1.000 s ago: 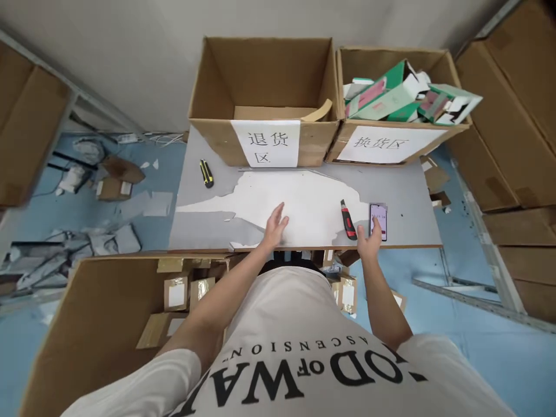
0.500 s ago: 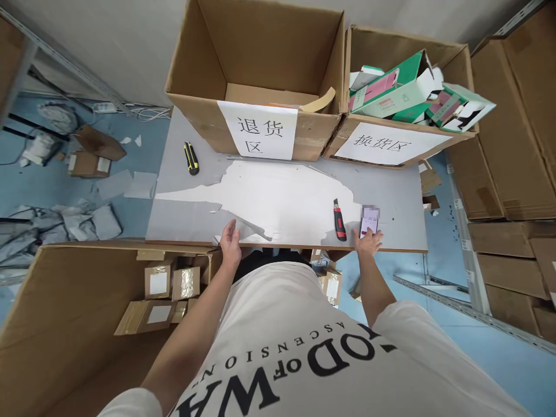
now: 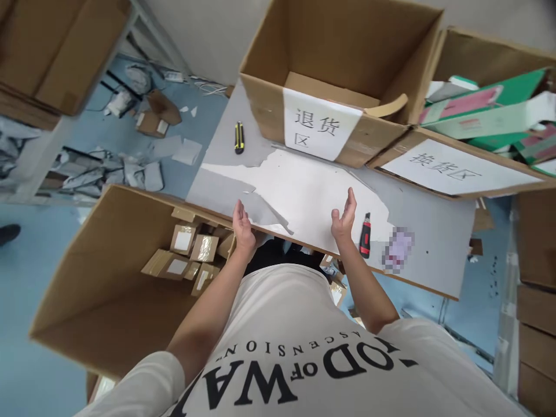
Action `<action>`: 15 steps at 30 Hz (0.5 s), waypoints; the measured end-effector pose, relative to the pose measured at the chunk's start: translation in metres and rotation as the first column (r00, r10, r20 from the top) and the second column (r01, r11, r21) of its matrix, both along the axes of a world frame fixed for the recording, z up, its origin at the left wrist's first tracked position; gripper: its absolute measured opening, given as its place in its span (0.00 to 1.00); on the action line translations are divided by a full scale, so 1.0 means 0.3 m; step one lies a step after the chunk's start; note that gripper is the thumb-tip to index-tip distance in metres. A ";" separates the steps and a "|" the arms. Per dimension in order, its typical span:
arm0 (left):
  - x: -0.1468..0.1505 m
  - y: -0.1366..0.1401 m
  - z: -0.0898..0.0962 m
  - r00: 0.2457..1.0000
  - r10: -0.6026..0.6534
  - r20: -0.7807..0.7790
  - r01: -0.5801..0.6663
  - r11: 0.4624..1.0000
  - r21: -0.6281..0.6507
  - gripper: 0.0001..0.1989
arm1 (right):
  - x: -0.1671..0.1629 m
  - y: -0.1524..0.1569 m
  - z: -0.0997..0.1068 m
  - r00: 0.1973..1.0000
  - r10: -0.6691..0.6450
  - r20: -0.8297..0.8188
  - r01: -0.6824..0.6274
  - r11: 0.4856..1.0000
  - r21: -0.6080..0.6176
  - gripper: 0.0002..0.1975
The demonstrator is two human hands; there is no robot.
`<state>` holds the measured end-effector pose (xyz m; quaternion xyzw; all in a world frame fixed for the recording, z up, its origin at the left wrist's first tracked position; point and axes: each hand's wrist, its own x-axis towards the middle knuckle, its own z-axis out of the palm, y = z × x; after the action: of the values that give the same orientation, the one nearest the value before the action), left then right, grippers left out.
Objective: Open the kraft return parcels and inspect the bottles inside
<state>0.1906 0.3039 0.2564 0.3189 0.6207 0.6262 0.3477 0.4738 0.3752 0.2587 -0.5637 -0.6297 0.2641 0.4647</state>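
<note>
- Two bare hands hovered over a grey worktop point(image 3: 434, 255) whose surface layer had peeled away to white in the middle.
- The left hand point(image 3: 243, 229) was at the near edge of the worktop, fingers spread and empty, just above a large open carton point(image 3: 108, 278) standing on the floor below.
- Several small taped parcels point(image 3: 191, 255) lay in that carton, near the left hand.
- The right hand point(image 3: 343, 217) was raised on edge, palm turned toward the left, fingers loosely apart and gripping nothing.
- A red-and-black utility knife point(image 3: 365, 236) lay on the worktop just beside the right hand, not touching it.
- A phone point(image 3: 398, 250), its screen blurred, rested flat just beyond the knife.
- A yellow-and-black utility knife point(image 3: 238, 137) lay well apart at the far left of the worktop.
- Two open cardboard boxes stood along the back: a labelled box point(image 3: 321, 124) that looked nearly empty, and a second labelled box point(image 3: 452, 168) heaped with green and pink packaging point(image 3: 478, 110).
- Torn wrapping and scraps point(image 3: 113, 174) littered the blue floor to the left.
</note>
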 end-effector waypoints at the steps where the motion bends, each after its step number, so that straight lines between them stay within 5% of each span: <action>1: -0.018 -0.015 -0.002 1.000 0.028 -0.003 -0.028 1.000 0.005 0.47 | -0.042 0.015 0.004 0.999 0.050 -0.006 -0.050 0.999 0.003 0.43; 8: -0.170 -0.156 -0.030 0.974 0.219 -0.048 -0.218 0.975 0.032 0.47 | -0.306 0.077 0.028 0.951 0.310 -0.012 -0.309 0.950 0.049 0.40; 15: -0.388 -0.384 -0.078 0.906 0.419 -0.056 -0.419 0.908 0.019 0.45 | -0.660 0.027 0.051 0.843 0.536 0.035 -0.537 0.838 0.095 0.41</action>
<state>0.0741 0.1888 0.2332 0.1977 0.6825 0.6787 0.1857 0.2758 0.3832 0.2741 -0.3416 -0.7763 0.3495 0.3982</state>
